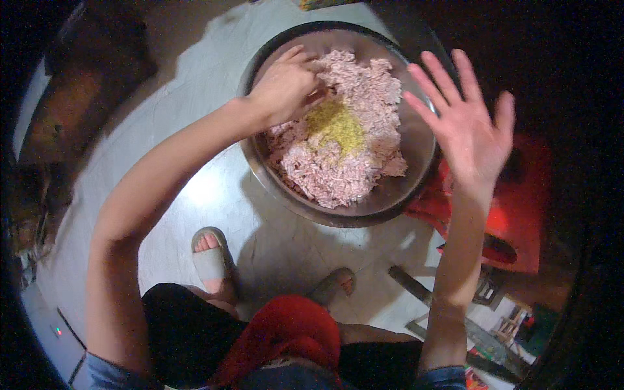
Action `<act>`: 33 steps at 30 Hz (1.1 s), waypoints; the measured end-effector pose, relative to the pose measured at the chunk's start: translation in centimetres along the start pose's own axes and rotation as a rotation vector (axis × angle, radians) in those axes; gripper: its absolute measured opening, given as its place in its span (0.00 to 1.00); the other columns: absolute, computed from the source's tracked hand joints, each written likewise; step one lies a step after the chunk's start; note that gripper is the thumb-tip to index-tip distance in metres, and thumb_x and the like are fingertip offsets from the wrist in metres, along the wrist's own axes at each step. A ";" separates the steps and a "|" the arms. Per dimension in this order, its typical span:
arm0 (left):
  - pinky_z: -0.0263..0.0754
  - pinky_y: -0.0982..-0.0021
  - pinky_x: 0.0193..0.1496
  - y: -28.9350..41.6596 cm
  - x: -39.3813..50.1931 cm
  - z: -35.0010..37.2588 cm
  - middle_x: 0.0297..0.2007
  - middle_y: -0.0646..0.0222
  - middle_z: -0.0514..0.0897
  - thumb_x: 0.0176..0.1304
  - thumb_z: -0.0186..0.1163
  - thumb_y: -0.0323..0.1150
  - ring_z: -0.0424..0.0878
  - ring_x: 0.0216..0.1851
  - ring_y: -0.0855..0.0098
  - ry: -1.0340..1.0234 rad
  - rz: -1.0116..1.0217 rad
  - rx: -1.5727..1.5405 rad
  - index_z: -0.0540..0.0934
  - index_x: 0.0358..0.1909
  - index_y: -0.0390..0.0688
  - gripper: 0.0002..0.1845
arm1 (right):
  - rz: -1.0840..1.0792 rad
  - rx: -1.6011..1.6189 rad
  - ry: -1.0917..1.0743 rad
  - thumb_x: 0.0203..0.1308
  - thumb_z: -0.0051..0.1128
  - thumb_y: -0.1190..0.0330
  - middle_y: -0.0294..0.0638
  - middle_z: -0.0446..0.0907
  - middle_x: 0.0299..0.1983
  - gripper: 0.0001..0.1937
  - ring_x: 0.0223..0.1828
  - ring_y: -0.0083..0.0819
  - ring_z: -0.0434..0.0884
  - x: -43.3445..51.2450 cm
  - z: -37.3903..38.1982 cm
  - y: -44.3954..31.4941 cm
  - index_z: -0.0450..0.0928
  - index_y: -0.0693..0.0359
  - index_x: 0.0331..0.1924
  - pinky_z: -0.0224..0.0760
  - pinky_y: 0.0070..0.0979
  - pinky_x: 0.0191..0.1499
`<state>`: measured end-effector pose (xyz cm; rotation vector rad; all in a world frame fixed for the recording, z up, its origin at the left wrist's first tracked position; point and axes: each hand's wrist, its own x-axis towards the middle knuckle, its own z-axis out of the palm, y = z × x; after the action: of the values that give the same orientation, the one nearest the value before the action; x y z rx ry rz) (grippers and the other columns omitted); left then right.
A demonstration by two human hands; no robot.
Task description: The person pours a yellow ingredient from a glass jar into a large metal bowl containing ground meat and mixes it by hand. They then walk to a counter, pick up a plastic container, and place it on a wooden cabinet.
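A large round metal bowl point(414, 161) stands in front of me, holding a wide heap of pale pink minced meat point(375, 92). Yellow granular seasoning point(343, 129) lies in a patch on the middle of the heap. My left hand point(287, 87) reaches over the bowl's left side, its fingers bent at the meat's upper left edge. The undersides of those fingers are hidden, so whether they grasp any meat is unclear. Off the right rim, my right hand point(465, 122) is raised with fingers spread and palm showing, holding nothing.
Right of the bowl is a red plastic object point(516, 209) with an oval hole. My feet wear light slide sandals point(209, 263) on the pale floor point(195, 190). A white object with a small light point(57, 331) is at lower left. A dark bar point(409, 285) lies at lower right.
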<state>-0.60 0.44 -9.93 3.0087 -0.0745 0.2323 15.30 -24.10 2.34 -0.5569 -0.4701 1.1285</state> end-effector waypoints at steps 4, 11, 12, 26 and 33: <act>0.49 0.47 0.79 1.0 -5.2 1.4 0.70 0.62 0.71 0.60 0.66 0.39 0.61 0.75 0.54 0.023 -0.020 -0.045 0.83 0.59 0.52 0.24 | 0.151 -0.580 -0.124 0.71 0.54 0.49 0.55 0.60 0.75 0.39 0.77 0.52 0.59 2.0 -6.5 5.5 0.54 0.60 0.78 0.53 0.54 0.75; 0.38 0.43 0.80 5.9 -15.7 0.5 0.79 0.60 0.53 0.66 0.62 0.41 0.47 0.81 0.55 -0.189 -0.273 -0.261 0.67 0.74 0.57 0.34 | 0.404 -0.934 0.529 0.76 0.49 0.54 0.46 0.71 0.69 0.28 0.66 0.35 0.74 -6.6 -7.7 12.6 0.65 0.62 0.72 0.71 0.35 0.66; 0.38 0.43 0.80 6.0 -17.0 0.2 0.79 0.60 0.53 0.66 0.62 0.41 0.47 0.81 0.54 -0.233 -0.282 -0.241 0.66 0.75 0.57 0.35 | 0.506 -0.954 0.443 0.76 0.48 0.54 0.46 0.72 0.68 0.28 0.66 0.34 0.74 -6.8 -6.0 12.8 0.66 0.62 0.72 0.71 0.35 0.66; 0.67 0.51 0.70 15.6 -21.0 -24.4 0.69 0.44 0.69 0.62 0.62 0.27 0.70 0.67 0.42 -0.082 -0.867 -0.627 0.74 0.66 0.42 0.28 | 0.371 -0.703 0.610 0.72 0.58 0.70 0.42 0.75 0.65 0.26 0.63 0.26 0.74 -8.5 15.2 11.4 0.68 0.60 0.72 0.69 0.23 0.61; 0.52 0.46 0.77 26.4 -9.4 -36.8 0.71 0.44 0.67 0.73 0.53 0.45 0.62 0.74 0.43 -0.011 -0.504 -0.947 0.73 0.69 0.43 0.27 | 0.120 0.546 1.070 0.73 0.53 0.50 0.33 0.81 0.56 0.22 0.53 0.29 0.79 -16.2 25.8 13.1 0.75 0.50 0.64 0.74 0.29 0.56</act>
<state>-16.91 -20.69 27.81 1.9991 0.4376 0.0833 -15.55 -30.43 12.85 -0.6167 0.7817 0.8623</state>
